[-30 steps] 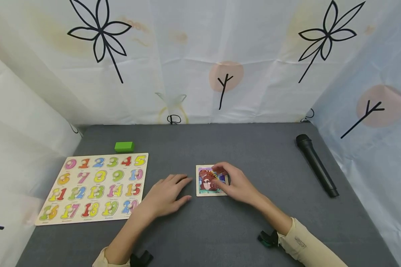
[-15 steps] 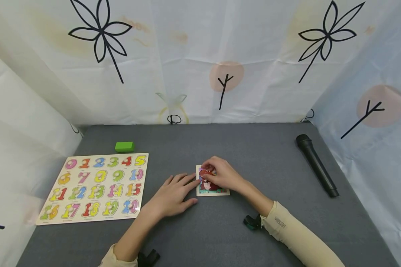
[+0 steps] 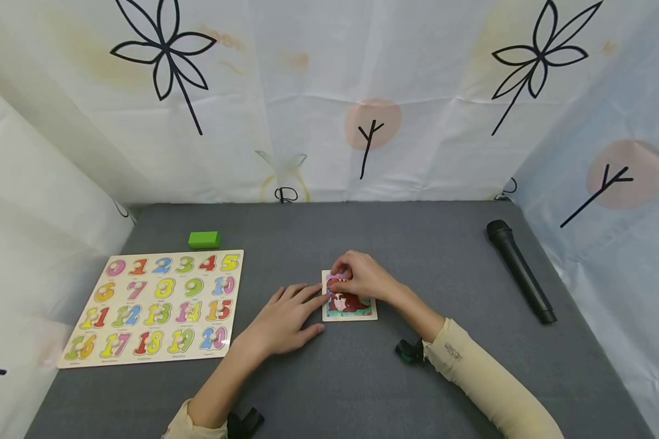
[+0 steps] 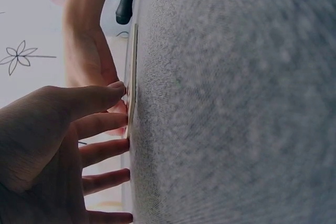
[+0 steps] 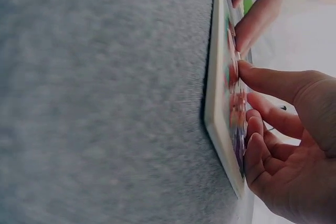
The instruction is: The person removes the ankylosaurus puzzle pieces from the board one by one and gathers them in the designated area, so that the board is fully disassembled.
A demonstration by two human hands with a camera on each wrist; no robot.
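A small square wooden jigsaw puzzle (image 3: 352,303) with a cartoon dinosaur picture lies flat on the grey table, its pale frame (image 5: 212,95) seen at an angle in the right wrist view. My left hand (image 3: 292,320) rests beside it, fingers straight and spread, index fingertip at the puzzle's left edge. My right hand (image 3: 365,275) comes over the puzzle from the right, its thumb and index fingertip pinching at a jigsaw piece (image 5: 236,85) in the upper left of the picture. The fingers hide most of that piece. The other right fingers (image 5: 257,156) are curled against the puzzle's far side.
To the left lies a wooden number board (image 3: 174,266) with knobbed number pieces. A green block (image 3: 204,240) stands just behind it. On the right lies a black microphone (image 3: 522,271). White printed cloth (image 3: 307,122) walls the table at the back and sides.
My right hand has moved left from the puzzle's right edge to its upper left part, and its fingers have closed together. My left hand has slid slightly right up to the puzzle's edge.
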